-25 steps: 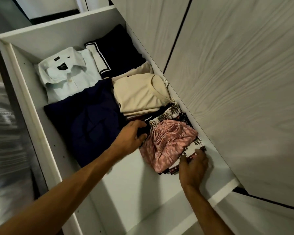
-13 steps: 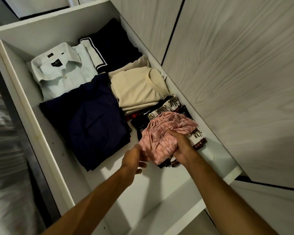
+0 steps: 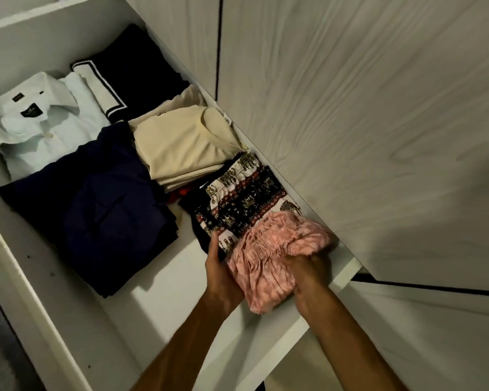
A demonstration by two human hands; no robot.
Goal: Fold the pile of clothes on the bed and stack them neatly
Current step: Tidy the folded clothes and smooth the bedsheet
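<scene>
**A:** Pink crinkly garment (image 3: 268, 263) is sitting at the near end of the white shelf (image 3: 158, 314), squeezed between both hands. Its far edge overlaps the black elephant-print piece (image 3: 243, 204), right up against the wood-grain panel (image 3: 364, 122).

**B:** What's the grip like on each side?

**A:** Left hand (image 3: 219, 277) is pressed flat against the left side of the bundle, fingers straight-ish, with the tips reaching up to the elephant-print piece. Right hand (image 3: 308, 275) has its fingers curled into the pink fabric from the right side, so that one is clamped on it. Can't see either thumb properly tbh.

**B:** And the rest of the shelf?

**A:** Folded stuff in rows. Navy garment (image 3: 96, 210) to the left, well apart from the pink one, cream top (image 3: 187, 145) behind the print piece, pale collared shirt (image 3: 37, 119) and a black piece with white trim (image 3: 130, 77) at the far end.
</scene>
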